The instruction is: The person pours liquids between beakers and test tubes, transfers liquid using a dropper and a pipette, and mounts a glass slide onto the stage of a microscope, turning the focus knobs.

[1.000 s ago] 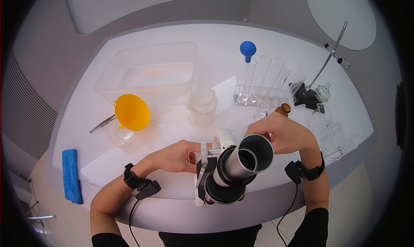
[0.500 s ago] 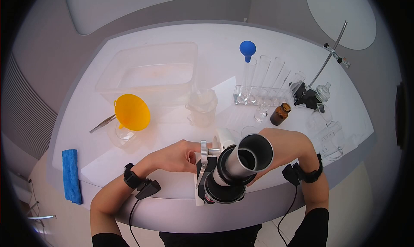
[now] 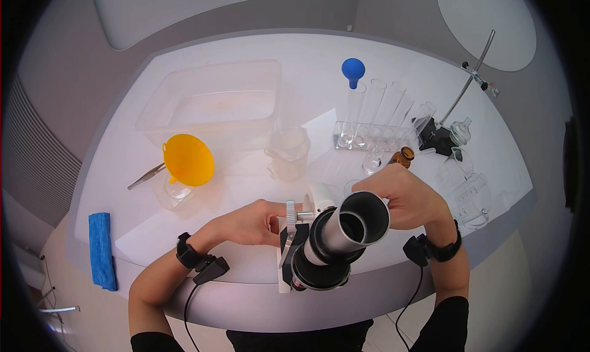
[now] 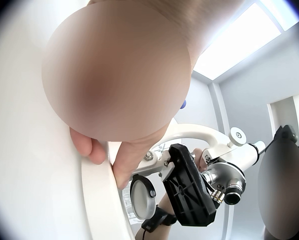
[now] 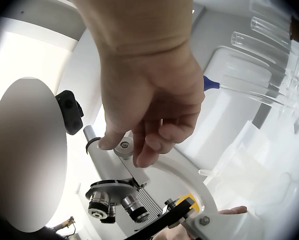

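Observation:
A white and black microscope [image 3: 316,241] stands at the table's front edge, its wide silver tube tilted up toward the head camera. My left hand [image 3: 249,223] grips its white base [image 4: 102,200], fingers on both sides of the edge in the left wrist view. On the other side, my right hand [image 3: 412,195] holds the focus knob [image 5: 124,145] between thumb and curled fingers. The left knob [image 3: 291,217] is untouched. Black stage [image 4: 187,190] and round mirror [image 4: 142,197] show below the tube. In the head view the tube hides the right fingertips.
Behind the right hand stand a brown bottle [image 3: 403,156] and a test tube rack [image 3: 362,137] with a blue rubber bulb [image 3: 353,69]. A stand [image 3: 470,85] and glassware are at right. A clear tub [image 3: 209,128], yellow funnel [image 3: 188,160], tweezers [image 3: 146,176] and blue cloth [image 3: 102,250] lie left.
My right hand rolled downward, baring the brown bottle, then came back up and partly covers it again. The left hand and the microscope stay in place.

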{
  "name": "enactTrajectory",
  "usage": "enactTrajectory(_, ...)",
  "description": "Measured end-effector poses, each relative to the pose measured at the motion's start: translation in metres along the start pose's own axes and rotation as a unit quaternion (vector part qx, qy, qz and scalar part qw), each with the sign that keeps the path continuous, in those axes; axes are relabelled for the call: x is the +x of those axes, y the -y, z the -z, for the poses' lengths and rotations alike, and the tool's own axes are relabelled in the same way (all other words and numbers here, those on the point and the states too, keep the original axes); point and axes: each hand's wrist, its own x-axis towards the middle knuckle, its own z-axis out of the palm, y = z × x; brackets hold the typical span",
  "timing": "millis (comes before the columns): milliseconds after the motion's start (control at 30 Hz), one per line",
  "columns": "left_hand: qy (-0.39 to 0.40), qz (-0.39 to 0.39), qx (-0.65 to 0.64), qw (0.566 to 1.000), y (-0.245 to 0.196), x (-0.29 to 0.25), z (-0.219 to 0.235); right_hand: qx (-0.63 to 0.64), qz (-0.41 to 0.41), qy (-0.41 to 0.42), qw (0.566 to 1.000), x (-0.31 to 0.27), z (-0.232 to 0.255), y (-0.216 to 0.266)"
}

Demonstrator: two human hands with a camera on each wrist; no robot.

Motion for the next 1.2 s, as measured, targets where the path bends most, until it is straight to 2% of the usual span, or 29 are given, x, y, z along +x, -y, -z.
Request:
enactTrajectory(233,0.005,-0.009,0.016,1.000,0.015,0.005,-0.002,-0.016,0.025,-0.022,0.999,0.001,-0.002,-0.001)
enactTrajectory(467,-0.001,0.009,0.009,1.000,-0.003,-0.001,0.000,-0.012,0.006,-0.006,1.000,0.002,0.001,-0.002)
enactTrajectory(533,-0.023,-0.005,0.001,1.000,-0.002,-0.004,0.000,-0.037,-0.062,0.108,0.992,-0.001,0.006,-0.005)
enactTrajectory(567,-0.023,-0.005,0.002,1.000,-0.002,-0.004,0.000,-0.038,-0.062,0.108,0.991,-0.002,0.006,-0.006)
enactTrajectory(633,-0.005,-0.011,0.009,1.000,-0.004,-0.004,0.001,-0.094,-0.087,0.184,0.975,-0.004,0.005,-0.006)
enactTrajectory(767,-0.026,-0.012,-0.002,1.000,0.000,-0.002,-0.002,-0.101,-0.097,0.198,0.970,0.000,0.001,-0.008)
enactTrajectory(833,0.001,-0.005,-0.015,1.000,0.005,0.001,-0.002,-0.096,-0.103,0.201,0.969,0.001,0.002,-0.005)
enactTrajectory(1200,0.010,0.001,0.012,1.000,0.011,0.004,-0.002,-0.106,-0.098,0.195,0.970,0.000,0.000,-0.004)
